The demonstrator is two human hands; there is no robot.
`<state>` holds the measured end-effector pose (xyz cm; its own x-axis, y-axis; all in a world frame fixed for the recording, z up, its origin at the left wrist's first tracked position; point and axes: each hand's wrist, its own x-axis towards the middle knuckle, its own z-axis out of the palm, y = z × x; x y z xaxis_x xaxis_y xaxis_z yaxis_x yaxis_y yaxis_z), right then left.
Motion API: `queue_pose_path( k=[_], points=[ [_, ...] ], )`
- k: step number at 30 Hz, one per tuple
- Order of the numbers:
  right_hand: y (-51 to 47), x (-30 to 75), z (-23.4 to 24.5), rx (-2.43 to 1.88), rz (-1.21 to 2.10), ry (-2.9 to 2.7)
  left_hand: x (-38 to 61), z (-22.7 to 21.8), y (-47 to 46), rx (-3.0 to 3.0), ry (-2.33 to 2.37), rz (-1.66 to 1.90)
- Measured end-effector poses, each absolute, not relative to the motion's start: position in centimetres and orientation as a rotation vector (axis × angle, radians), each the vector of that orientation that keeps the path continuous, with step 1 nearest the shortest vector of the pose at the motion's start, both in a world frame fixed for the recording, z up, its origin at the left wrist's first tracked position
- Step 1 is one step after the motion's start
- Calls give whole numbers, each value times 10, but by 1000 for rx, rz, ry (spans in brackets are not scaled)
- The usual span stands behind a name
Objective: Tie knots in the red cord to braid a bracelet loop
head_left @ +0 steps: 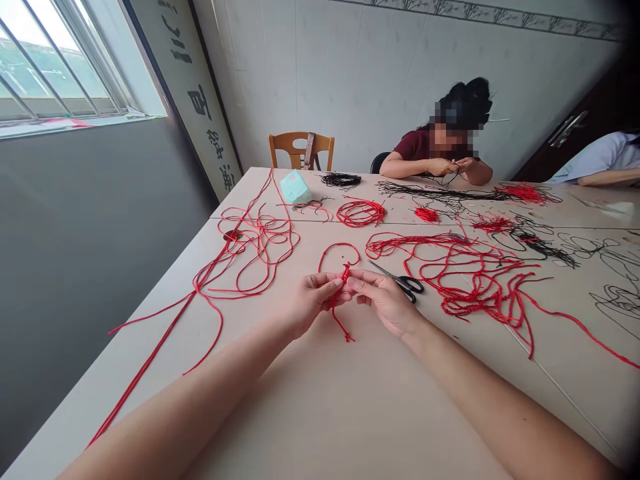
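My left hand (314, 300) and my right hand (383, 300) meet above the beige table (320, 400), both pinching a short knotted red cord (344, 275). The cord loops upward in a small arc beyond my fingers. Its loose ends hang below my hands onto the tabletop. Black-handled scissors (403, 281) lie just beyond my right hand.
Long red cords (240, 260) sprawl at the left, a tangled red pile (475, 280) at the right, black cords (440, 193) farther back. A red coil (360, 213) and a teal packet (295, 187) lie mid-table. A seated person (440, 150) works opposite; another person's arm (600, 170) rests far right. A wooden chair (301, 150) stands behind.
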<state>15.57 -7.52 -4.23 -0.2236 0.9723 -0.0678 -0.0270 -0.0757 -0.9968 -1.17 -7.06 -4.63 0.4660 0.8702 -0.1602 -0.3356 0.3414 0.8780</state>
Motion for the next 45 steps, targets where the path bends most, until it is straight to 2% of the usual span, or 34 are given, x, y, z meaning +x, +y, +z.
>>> queue_pose_path(
  k=[12,20,32,45],
  points=[
    [-73,156,-48,-1086,1305,-1228,-11,-48,-73,943,739,784],
    [-77,151,-45,-1043,1433,-1281,-11,-49,-73,919,674,801],
    [-68,179,-25,-1051,1212,-1006,-11,-43,-78,1274,696,637],
    [-63,187,-21,-1024,1121,-938,-15,-41,-73,1278,692,648]
  ],
)
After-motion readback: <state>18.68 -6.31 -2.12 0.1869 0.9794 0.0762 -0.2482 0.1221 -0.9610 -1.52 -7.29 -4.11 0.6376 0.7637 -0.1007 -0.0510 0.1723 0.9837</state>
